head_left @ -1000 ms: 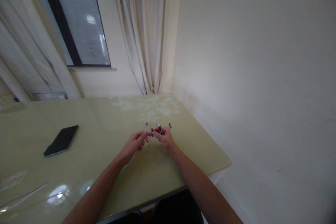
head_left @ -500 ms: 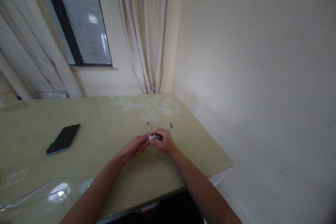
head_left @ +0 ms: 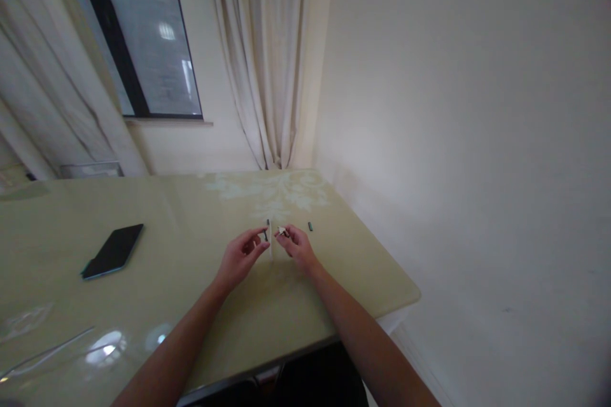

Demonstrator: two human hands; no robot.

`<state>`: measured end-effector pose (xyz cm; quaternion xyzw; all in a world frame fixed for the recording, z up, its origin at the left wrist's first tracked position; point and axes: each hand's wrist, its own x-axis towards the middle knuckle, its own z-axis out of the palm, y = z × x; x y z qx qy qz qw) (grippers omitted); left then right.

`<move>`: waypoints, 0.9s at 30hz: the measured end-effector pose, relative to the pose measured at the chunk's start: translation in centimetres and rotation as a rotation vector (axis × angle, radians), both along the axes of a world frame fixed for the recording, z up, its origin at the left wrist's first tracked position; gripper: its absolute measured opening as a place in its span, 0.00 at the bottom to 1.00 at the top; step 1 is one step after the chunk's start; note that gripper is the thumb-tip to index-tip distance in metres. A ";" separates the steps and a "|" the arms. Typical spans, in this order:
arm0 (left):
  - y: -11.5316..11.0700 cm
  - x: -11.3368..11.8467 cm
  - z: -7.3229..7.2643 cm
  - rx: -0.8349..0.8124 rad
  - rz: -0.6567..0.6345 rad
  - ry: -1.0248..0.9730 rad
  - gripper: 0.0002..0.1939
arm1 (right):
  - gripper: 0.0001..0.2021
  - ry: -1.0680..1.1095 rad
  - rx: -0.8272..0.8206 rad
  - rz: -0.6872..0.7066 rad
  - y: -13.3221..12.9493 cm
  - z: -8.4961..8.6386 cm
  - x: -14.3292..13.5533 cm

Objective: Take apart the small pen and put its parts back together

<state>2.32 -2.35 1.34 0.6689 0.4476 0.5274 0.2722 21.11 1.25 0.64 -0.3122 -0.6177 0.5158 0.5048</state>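
Dark strip — near whitish piece

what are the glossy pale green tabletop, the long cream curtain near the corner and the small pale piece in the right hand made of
Glossy pale green tabletop: probably glass or clear plastic, mirroring bright light. Long cream curtain: matt fabric, judging by its soft folds. Small pale piece in the right hand: light-toned, perhaps metal or plastic; too small to judge finish.

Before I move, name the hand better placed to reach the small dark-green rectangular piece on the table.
Right hand, probably: nearer the piece, though holding a small pale object; left hand farther.
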 end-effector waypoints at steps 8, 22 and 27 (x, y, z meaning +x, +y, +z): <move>-0.2 -0.7 -1.4 0.347 0.089 0.439 0.21 | 0.19 -0.047 -0.019 0.053 -0.2 -0.4 -0.1; -0.3 -0.5 -1.6 0.371 0.087 0.540 0.22 | 0.17 -0.049 -0.047 0.068 -0.3 -0.7 -0.3; -0.4 -0.3 -1.5 0.369 0.075 0.505 0.21 | 0.16 -0.034 -0.047 0.083 -0.4 -0.6 -0.4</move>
